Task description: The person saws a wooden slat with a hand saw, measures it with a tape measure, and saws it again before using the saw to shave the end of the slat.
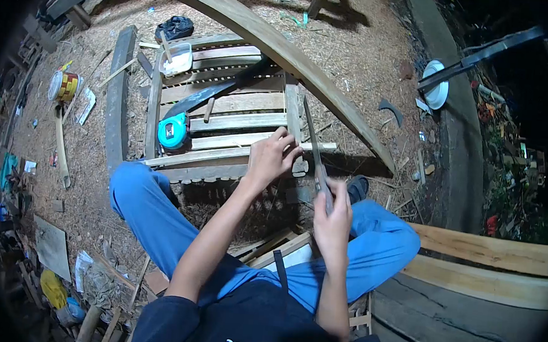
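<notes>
My left hand (272, 158) has its fingers curled down on a thin wooden slat (211, 154) that lies across the near end of a slatted wooden frame (154, 99). The slat's right end sticks out past the frame's side rail. In my right hand (334, 223) is the handle of a long, narrow-bladed tool (316, 145). Its blade points away from me, beside the frame's right rail and close to the slat. Seen nearly edge-on, it could be a saw or a long knife. A turquoise tape measure (173, 132) sits at the frame's left near corner.
A broad dark blade (206, 96) and a white plastic tub (177, 60) lie on the frame. One long beam (282, 54) slants over its far right corner. Planks (491, 250) are at my right, and a yellow-red bucket (64, 86) stands left.
</notes>
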{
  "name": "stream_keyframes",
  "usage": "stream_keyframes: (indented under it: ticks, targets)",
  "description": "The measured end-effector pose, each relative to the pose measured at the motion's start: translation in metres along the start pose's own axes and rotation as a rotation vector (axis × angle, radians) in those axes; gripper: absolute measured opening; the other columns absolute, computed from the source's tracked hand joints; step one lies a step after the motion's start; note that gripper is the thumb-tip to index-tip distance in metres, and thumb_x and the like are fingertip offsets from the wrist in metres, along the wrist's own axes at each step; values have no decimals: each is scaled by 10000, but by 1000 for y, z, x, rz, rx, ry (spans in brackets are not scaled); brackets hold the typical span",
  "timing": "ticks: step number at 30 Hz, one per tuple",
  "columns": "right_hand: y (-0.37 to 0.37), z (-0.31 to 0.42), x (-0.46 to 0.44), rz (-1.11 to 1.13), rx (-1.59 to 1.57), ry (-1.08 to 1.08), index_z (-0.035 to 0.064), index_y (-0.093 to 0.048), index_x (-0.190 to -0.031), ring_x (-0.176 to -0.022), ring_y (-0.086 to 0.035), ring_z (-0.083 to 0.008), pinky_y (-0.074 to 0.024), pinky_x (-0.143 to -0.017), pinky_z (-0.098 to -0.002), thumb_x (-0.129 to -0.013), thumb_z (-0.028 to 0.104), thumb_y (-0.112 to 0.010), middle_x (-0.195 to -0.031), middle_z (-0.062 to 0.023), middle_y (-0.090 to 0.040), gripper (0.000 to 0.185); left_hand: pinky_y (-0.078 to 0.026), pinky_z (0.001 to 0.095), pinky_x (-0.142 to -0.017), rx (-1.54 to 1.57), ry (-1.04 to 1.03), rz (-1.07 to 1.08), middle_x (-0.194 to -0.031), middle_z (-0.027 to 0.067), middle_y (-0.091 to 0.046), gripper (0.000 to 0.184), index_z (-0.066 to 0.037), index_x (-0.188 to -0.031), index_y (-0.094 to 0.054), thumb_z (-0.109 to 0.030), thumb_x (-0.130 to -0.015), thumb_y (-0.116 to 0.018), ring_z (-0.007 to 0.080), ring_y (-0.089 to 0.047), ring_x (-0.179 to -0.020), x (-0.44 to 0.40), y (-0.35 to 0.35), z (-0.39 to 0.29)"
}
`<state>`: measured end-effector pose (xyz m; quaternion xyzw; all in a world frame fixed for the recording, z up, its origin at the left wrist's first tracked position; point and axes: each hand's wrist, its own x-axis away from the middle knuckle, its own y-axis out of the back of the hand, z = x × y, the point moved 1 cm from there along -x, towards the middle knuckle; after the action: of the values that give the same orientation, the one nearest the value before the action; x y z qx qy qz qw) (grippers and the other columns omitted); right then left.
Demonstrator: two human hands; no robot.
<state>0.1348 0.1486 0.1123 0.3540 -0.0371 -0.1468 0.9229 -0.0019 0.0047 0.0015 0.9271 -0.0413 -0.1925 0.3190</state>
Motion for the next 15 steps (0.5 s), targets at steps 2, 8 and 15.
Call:
stream_keyframes:
  ticks: [2, 8, 15]
  targets:
    - [21, 3, 25, 38, 11, -34, -22, -606, -1246, -1083, -679, -458, -538, -937, -493, -1036, 79, -607, -1169, -263, -680, 233, -563, 470, -683, 28, 14, 1, -1019, 96, -687, 293, -68, -984, -748, -352, -947, -807, 364, -727, -811, 1, -1, 1]
    - [15, 2, 8, 29, -23, -56, -12, -614, -1248, -1083, -675, -451, -526, -952, -486, -1040, 91, -610, -1134, -255, -685, 233, -576, 468, -673, 13, 3, 24, -1034, 102, -680, 257, -84, -997, -749, -337, -962, -785, 356, -738, -816, 1, -2, -1]
    - [20, 1, 21, 52, 0, -15, -9, -623, -1270, -1072, -686, -418, -534, -960, -475, -1059, 109, -611, -1138, -243, -687, 243, -563, 453, -669, 11, 31, -2, -998, 73, -685, 242, -96, -949, -749, -331, -951, -803, 347, -729, -814, 2, -5, 1]
